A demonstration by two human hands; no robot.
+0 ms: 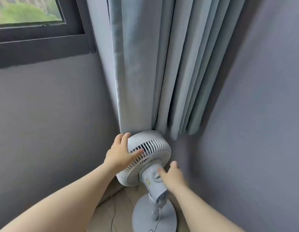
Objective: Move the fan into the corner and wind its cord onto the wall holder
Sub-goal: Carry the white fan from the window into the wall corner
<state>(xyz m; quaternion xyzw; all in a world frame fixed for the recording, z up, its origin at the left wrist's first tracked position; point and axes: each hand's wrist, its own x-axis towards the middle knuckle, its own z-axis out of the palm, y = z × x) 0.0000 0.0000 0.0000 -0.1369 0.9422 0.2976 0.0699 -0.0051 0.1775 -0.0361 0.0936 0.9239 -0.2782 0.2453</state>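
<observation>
A white pedestal fan (148, 154) stands in the corner, its grille facing the wall and curtain. Its round base (168, 218) rests on the tiled floor. My left hand (119, 153) lies flat with fingers spread on the left side of the grille. My right hand (173, 177) touches the motor housing near the knob (156, 174), fingers loosely apart. A thin white cord (158, 220) hangs from the stem down to the base. No wall holder is in view.
A pale blue curtain (155, 64) hangs in the corner just above the fan. Grey walls stand left (53, 114) and right (254, 114). A dark-framed window (36, 30) is at upper left. Beige floor tiles (118, 211) show below.
</observation>
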